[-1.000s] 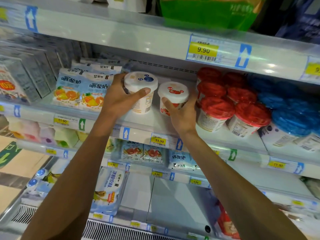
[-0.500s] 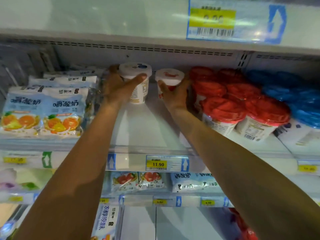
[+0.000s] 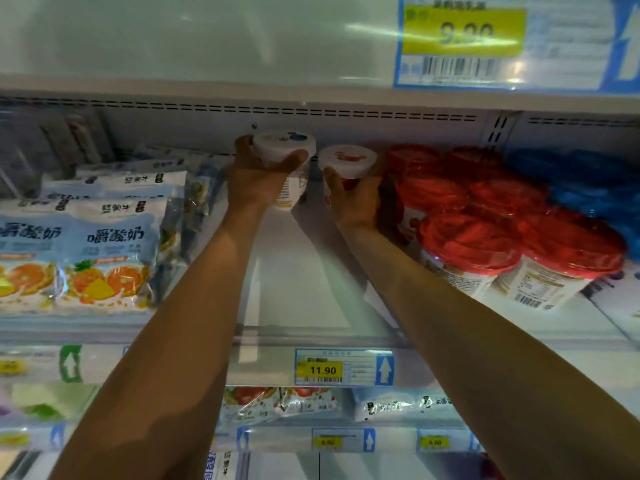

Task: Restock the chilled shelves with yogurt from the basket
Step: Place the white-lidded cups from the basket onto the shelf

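L hand [image 3: 258,183] was curled round a cup [image 3: 284,148], R hand [image 3: 356,199] round a 2nd cup [image 3: 347,160], both held at the back of the shelf [image 3: 301,278], btwn pouches [image 3: 104,237] & red tubs [image 3: 467,237]. Cup bases were hidden by fingers; lid prints were blurred.

This is a shop, at the chilled dairy section of a supermarket. Tiered white shelves [image 3: 294,306] carry the same goods in rows: red-lidded tubs [image 3: 467,244], blue-lidded tubs [image 3: 588,188] and printed pouches [image 3: 104,258] with fruit pictures. The shelf edges hold yellow price labels with blue arrows. One price label [image 3: 323,370] reads 11.90, and the upper label [image 3: 460,43] shows a barcode. Slotted vents [image 3: 277,110] run along the back wall.
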